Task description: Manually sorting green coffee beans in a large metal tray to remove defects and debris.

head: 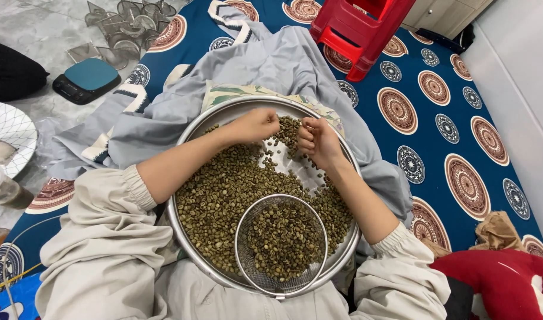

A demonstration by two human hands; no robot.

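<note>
Green coffee beans [224, 189] lie spread in the round steel tray [188, 133] on the lap; keep both hands, left hand [255, 125] and right hand [319, 141], loosely curled, close together, picking at the far heap, clear of the mesh sieve [281, 243].

Both hands curl fingertips-down into the green beans [224, 195], hiding what they pinch. The mesh strainer [281, 244] covers beans beneath it. The red stool [357, 29] is cut off by the top edge.

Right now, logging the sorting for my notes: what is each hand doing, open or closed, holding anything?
Left hand: curled closed over the green beans; contents hidden.
Right hand: fingers curled closed above the beans; any grip cannot be told.
</note>
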